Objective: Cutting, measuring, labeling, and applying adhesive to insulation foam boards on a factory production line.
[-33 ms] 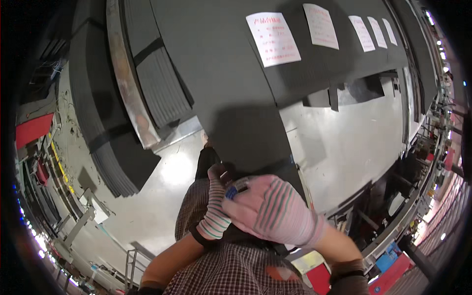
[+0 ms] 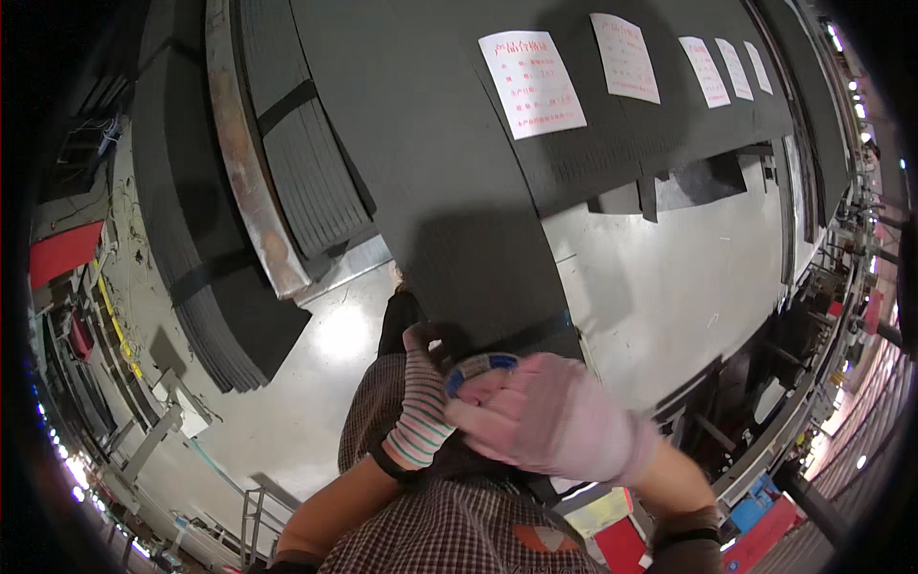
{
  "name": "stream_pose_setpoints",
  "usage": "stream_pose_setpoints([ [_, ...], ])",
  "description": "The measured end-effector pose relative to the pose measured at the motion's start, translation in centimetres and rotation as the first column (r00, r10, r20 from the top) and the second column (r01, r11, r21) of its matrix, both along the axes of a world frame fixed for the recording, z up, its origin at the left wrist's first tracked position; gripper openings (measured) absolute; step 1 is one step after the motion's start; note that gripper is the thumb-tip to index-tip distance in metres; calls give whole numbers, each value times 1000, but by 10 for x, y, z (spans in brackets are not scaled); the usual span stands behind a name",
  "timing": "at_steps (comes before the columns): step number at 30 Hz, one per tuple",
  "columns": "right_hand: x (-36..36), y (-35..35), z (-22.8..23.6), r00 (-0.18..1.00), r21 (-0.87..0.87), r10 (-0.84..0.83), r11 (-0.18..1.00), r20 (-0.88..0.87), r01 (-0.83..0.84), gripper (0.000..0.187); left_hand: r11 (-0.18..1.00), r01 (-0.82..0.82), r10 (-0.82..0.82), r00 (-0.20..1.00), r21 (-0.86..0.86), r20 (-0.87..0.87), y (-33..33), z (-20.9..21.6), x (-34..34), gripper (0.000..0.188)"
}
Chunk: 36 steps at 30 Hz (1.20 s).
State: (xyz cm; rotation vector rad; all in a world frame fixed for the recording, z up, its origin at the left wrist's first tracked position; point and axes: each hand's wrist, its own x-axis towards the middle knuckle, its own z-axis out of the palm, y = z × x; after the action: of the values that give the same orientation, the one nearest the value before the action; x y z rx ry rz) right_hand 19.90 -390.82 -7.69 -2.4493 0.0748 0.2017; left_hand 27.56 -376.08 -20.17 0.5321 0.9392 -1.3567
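Note:
A ring-shaped roll (image 2: 483,364) with a blue and white inner face, like a roll of tape, is between my hands in front of my body. My right hand (image 2: 550,416), in a pink knit glove, is closed on it with fingers reaching into the ring. Motion smears this hand a little. My left hand (image 2: 421,407), in a white glove with dark and green stripes, sits beside the roll, its fingers closed near the dark bare fingertips. What they pinch is hidden. Just beyond the hands lies the near end of a stack of dark grey sheets (image 2: 478,258).
White paper labels with red print (image 2: 532,84) lie on the grey stacks. Strapped dark stacks (image 2: 320,167) and a rusty metal beam (image 2: 251,158) stand at left. Pale floor (image 2: 669,268) shows at right. A metal frame (image 2: 253,521) is at lower left.
My right hand has shifted slightly right and down. The roll has turned, so more of its blue and white inner face shows. My left hand has barely moved.

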Motion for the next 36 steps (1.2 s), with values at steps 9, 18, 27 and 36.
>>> stream_pose_setpoints([
  [9,-85,-100,-141,818,-190,-229,970,-527,149,22,720,551,-588,161,422,793,-12,31,8,88],
  [18,-43,-61,-72,741,358,-564,649,-365,671,53,755,571,-510,204,321,835,-29,33,48,52],
  [27,-39,-63,-60,829,-207,-470,882,-303,424,73,906,402,-384,656,130,649,-31,34,3,67],
  [36,1,9,59,600,262,358,933,-715,-245,28,680,708,-545,316,189,777,48,109,13,22],
])
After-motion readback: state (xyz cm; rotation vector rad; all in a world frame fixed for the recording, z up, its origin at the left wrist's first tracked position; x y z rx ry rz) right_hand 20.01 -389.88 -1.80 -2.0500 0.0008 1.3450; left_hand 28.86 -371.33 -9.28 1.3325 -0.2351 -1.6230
